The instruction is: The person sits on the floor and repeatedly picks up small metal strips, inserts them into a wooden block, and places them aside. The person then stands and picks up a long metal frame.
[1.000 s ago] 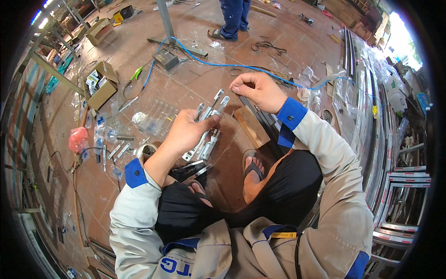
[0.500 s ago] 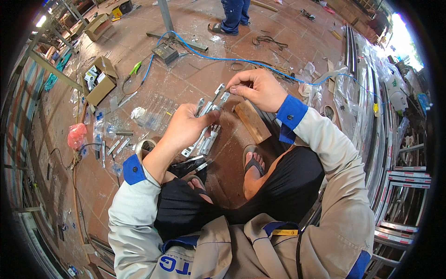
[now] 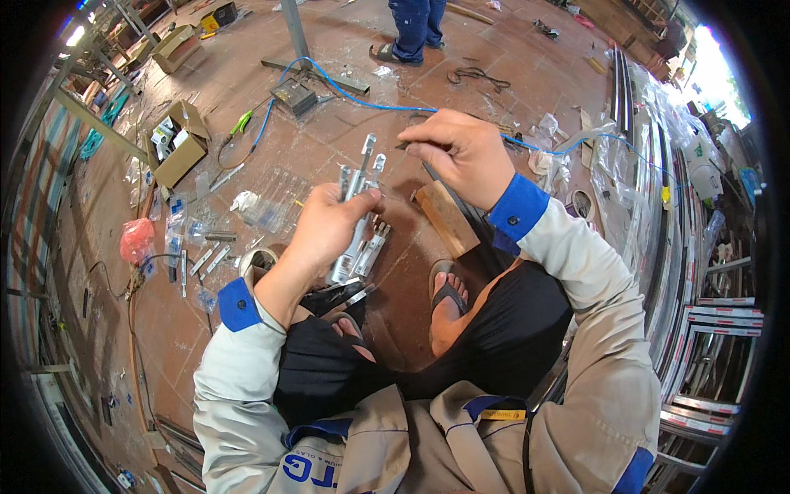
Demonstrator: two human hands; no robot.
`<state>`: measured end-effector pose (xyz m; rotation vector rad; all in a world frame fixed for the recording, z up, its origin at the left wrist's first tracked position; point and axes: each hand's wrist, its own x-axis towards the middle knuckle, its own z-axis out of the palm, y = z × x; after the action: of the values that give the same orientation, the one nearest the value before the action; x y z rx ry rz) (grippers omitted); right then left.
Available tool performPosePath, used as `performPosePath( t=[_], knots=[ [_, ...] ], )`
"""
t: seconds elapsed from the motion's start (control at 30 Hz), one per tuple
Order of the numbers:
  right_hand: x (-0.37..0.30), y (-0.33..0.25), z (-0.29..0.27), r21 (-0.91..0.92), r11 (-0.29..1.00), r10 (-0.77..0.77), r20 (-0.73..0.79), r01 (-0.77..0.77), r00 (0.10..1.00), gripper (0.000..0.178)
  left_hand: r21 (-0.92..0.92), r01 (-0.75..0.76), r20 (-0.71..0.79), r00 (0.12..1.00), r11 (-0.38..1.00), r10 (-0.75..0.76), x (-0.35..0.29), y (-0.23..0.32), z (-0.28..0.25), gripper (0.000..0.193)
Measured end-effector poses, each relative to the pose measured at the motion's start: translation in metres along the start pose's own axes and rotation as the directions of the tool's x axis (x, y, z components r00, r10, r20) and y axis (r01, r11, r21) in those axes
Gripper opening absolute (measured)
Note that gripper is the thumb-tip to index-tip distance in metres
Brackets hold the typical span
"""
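My left hand (image 3: 322,229) is closed around several slim silver metal strips with bent ends and holes (image 3: 365,156), which look like window hinge arms. Their upper ends stick out past my thumb, and the lower ends (image 3: 344,265) show below my palm. To the right, my right hand (image 3: 462,156) is raised and apart from the strips. Its thumb and forefinger are pinched together at a small dark tip, too little to name. Under that hand a wooden block (image 3: 447,218) lies on the floor against dark metal lengths.
Loose metal strips (image 3: 218,258) and clear plastic packets (image 3: 276,198) lie to the left, with a red plastic bag (image 3: 137,240). A blue cable (image 3: 374,105) crosses the tiled floor. An open cardboard box (image 3: 178,156) stands far left; another person's legs (image 3: 409,29) are ahead. Metal frames (image 3: 716,362) stack at right.
My right hand has drawn up and away from the metal strips. In my left hand the strips have turned more upright, their upper ends shifting left.
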<state>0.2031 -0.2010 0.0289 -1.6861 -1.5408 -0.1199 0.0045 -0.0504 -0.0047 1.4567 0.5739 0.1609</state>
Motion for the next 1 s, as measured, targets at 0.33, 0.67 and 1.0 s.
performPosePath(
  t=[0.33, 0.67, 1.0],
  knots=[
    [-0.005, 0.009, 0.013, -0.245, 0.875, -0.392, 0.15, 0.419, 0.907, 0.024, -0.184, 0.115, 0.054, 0.993, 0.976, -0.107, -0.004, 0.006, 0.005, 0.023],
    [-0.003, 0.009, 0.016, -0.3, 0.83, -0.439, 0.17, 0.471, 0.882, 0.021, -0.255, 0.117, 0.148, 0.986, 0.96, -0.081, -0.006, 0.001, 0.0, 0.023],
    [0.019, 0.01, 0.001, -0.334, 0.936, -0.188, -0.22, 0.107, 0.957, 0.011, -0.024, 0.171, 0.137, 0.976, 0.985, -0.166, -0.019, 0.014, 0.001, 0.029]
  ],
)
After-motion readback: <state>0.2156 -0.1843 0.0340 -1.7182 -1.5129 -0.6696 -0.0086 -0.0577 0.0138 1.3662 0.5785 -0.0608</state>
